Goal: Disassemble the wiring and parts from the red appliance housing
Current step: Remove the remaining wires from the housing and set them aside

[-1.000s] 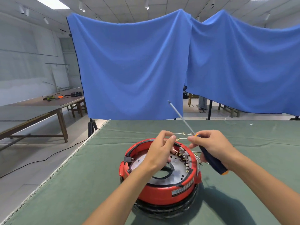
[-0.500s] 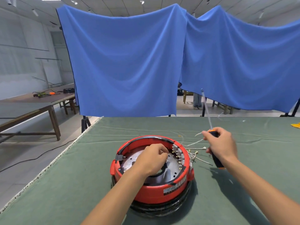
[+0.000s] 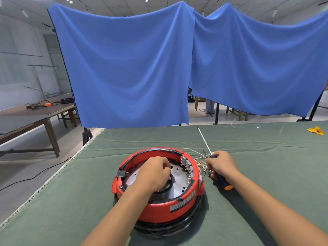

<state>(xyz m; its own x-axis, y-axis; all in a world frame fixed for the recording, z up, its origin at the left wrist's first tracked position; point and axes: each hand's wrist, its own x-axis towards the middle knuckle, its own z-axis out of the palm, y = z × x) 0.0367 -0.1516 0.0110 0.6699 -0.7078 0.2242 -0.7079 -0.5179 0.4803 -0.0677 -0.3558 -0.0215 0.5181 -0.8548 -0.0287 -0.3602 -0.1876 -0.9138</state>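
While the red housing sits open side up near the front of the green tabletop, the left hand rests inside it on the metal plate, fingers curled; what they grip, if anything, cannot be told. Right hand just beside the housing's right rim, fingers wrapped round a screwdriver, shaft tilted up and away. Loose wires lie between housing and right hand.

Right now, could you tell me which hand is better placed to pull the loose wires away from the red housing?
Probably the right hand: it sits beside the loose wires at the red housing, though it grips the screwdriver. The left hand is curled over the metal plate.
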